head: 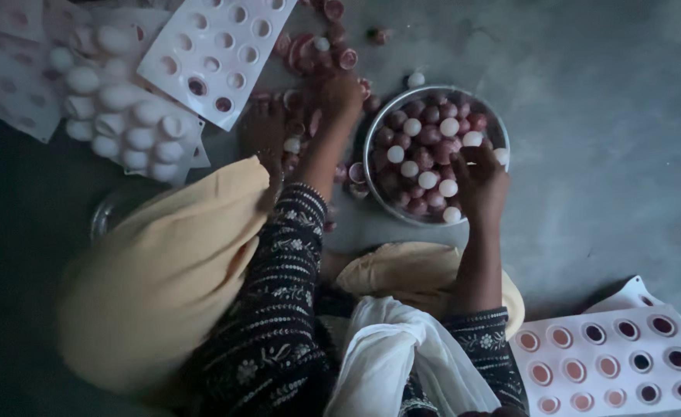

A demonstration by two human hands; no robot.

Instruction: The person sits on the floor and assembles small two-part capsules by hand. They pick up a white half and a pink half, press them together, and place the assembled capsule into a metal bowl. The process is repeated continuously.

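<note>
Curled over the near right rim of the metal bowl [371, 147], the right hand [479, 185] has its grip closing on a white ball [450, 188] among dark red ones (contact hidden). Farther left, the left hand [340, 96] rests fingers-down in loose red cups [309, 54] on the floor; I cannot tell its grip. Piled balls could roll out if nudged; white moulded trays [217, 46] lie beyond.

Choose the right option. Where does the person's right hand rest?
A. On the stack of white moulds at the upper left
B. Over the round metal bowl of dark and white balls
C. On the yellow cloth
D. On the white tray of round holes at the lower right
B: the right hand lies over the metal bowl, on its near side among the balls.
</note>
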